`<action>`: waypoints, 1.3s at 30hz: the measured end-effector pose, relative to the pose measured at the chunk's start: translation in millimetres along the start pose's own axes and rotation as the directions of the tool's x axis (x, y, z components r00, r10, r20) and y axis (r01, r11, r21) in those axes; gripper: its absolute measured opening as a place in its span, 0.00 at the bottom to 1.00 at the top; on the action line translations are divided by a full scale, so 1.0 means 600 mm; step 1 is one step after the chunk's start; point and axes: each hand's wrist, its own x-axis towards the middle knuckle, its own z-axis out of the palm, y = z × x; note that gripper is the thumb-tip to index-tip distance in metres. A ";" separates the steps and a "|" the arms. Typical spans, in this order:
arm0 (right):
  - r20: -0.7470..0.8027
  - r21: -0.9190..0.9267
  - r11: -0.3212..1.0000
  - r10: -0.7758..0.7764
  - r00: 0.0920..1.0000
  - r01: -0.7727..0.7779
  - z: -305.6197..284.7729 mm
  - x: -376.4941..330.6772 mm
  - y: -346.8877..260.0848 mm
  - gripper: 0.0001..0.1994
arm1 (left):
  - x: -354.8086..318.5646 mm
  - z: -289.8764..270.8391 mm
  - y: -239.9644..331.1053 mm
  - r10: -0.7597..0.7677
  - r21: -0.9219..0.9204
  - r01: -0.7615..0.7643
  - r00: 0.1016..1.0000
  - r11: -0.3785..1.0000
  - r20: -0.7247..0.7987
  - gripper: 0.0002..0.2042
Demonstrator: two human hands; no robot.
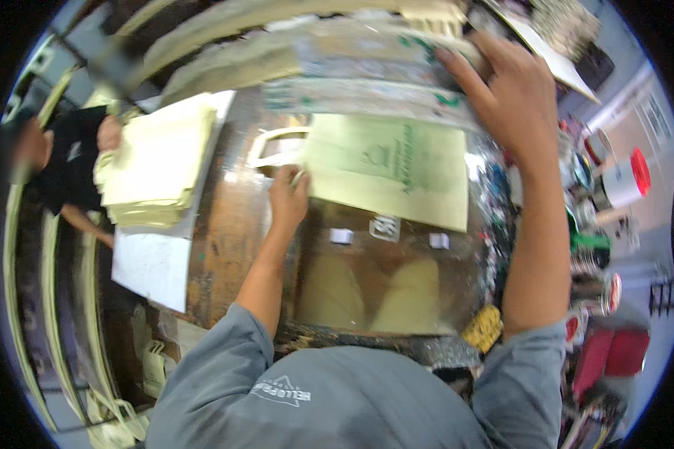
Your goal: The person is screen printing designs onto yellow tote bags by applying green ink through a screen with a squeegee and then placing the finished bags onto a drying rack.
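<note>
A pale yellow fabric tote bag (pixel 434 161) with a green print lies flat on the worn brown table in front of me. Its looped handle (pixel 281 135) points to the left. At the bag's left edge, beside that handle, my left hand (pixel 288 196) is closed on the fabric. My right hand (pixel 513 86) reaches to the far right, its fingers curled over the edge of a screen-printing frame (pixel 367 60). Green ink smears mark the frame, which stands raised beyond the bag. The undersides of my right fingers are partly hidden.
A tall stack of yellow bags (pixel 161 161) rests on a white board (pixel 153 262) at left, where another person (pixel 71 157) stands. Paint tubs, one with a red lid (pixel 640 172), line the right side. A yellow sponge (pixel 483 329) sits at the table's near right corner.
</note>
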 end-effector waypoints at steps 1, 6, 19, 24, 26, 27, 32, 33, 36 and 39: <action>-0.056 0.005 0.998 -0.061 0.997 0.061 0.007 0.007 0.009 0.27 | 0.042 -0.022 0.015 0.141 -0.014 -0.141 0.989 0.990 -0.038 0.11; -0.030 0.016 0.999 -0.028 0.999 0.029 -0.009 0.029 0.014 0.26 | 0.268 -0.270 0.055 -0.028 -0.064 0.035 0.995 0.997 0.098 0.21; 0.052 -0.019 1.000 0.014 0.999 -0.013 0.016 0.003 0.028 0.23 | 0.228 -0.931 -0.327 -0.215 0.279 0.505 0.716 0.817 -0.664 0.25; 0.097 -0.077 0.996 0.062 0.993 -0.055 0.005 -0.016 0.038 0.25 | 0.160 -0.669 -0.129 0.606 0.846 -0.008 0.701 0.533 -0.375 0.21; 0.182 -0.067 0.994 0.095 0.979 -0.085 0.006 -0.014 0.025 0.25 | 0.114 -0.569 -0.070 0.430 0.613 -0.248 0.887 0.750 -0.167 0.16; 0.126 -0.075 0.996 0.059 0.990 -0.050 0.011 -0.015 0.039 0.26 | 0.107 -0.519 -0.045 0.359 0.496 -0.308 0.933 0.812 -0.008 0.14; 0.034 -0.086 0.996 -0.030 0.999 0.033 0.034 -0.002 0.064 0.28 | 0.139 -0.494 -0.073 -0.084 0.754 -0.035 0.989 0.656 0.119 0.21; 0.033 -0.082 0.996 -0.037 0.999 0.039 0.040 -0.007 0.069 0.28 | 0.131 -0.501 -0.086 -0.053 0.751 -0.108 0.981 0.651 0.188 0.23; 0.092 -0.124 0.992 0.028 0.995 -0.016 0.018 -0.016 0.059 0.29 | 0.117 -0.521 -0.117 0.028 0.688 -0.288 0.932 0.667 0.363 0.30; 0.005 -0.160 0.987 -0.006 1.000 0.007 0.038 -0.008 0.083 0.31 | 0.124 -0.522 -0.150 0.281 0.651 -0.469 0.882 0.597 0.378 0.31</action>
